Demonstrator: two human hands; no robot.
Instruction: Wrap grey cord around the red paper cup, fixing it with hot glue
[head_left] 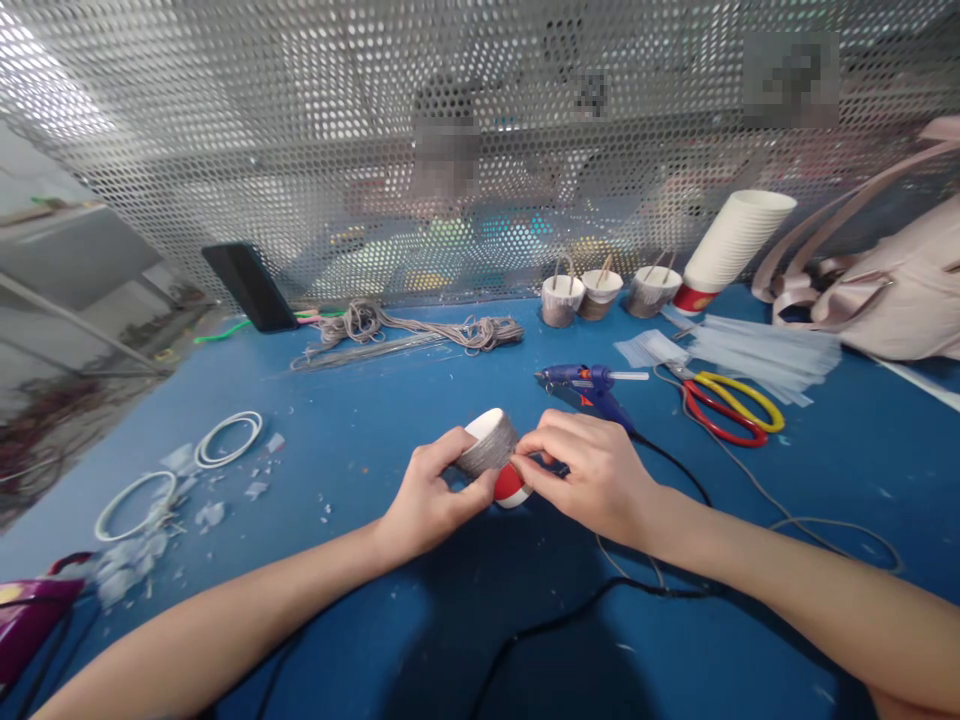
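Note:
A paper cup (487, 447) is tilted between my hands, its upper part wound with grey cord and its lower part red and white. My left hand (442, 490) is closed around the cup's left side, thumb across the front. At the cup's right side my right hand (585, 465) pinches the grey cord (652, 570), which trails down from it and over the table. Just behind the right hand lies a blue glue gun (589, 385) with a clear glue stick in its back.
Scissors (731, 405), glue sticks (761, 350), cord-wrapped cups (562, 300) and a stack of paper cups (739, 240) occupy the right. Cord bundles (480, 333) and a phone (247, 287) are at the back. White rings (229, 440) lie left. A perforated metal panel (337, 190) borders the table.

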